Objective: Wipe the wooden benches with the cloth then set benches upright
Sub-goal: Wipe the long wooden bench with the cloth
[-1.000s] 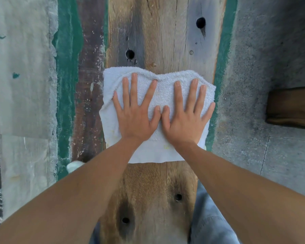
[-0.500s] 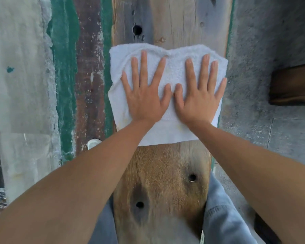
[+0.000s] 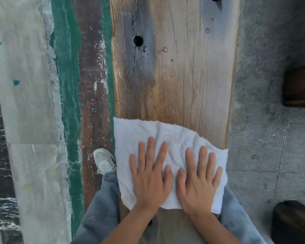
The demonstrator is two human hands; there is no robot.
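Observation:
A long weathered wooden bench [image 3: 180,76] runs away from me down the middle of the view, with dark round holes in its top. A white terry cloth [image 3: 148,136] lies flat across the near part of the bench. My left hand [image 3: 151,176] and my right hand [image 3: 198,180] press side by side on the cloth, fingers straight and spread. Both forearms reach in from the bottom edge. I stand astride the bench in grey-blue trousers.
Left of the bench lie a dark brown plank [image 3: 93,85], green-painted strips [image 3: 67,85] and pale stone slabs [image 3: 25,76]. My white shoe [image 3: 103,161] stands beside the bench. Grey concrete paving [image 3: 264,138] lies to the right, with dark wooden pieces [image 3: 299,85] at the right edge.
Both hands have pulled the cloth back along the bench toward me. More of the bench top beyond the cloth now shows, with damp patches around the holes.

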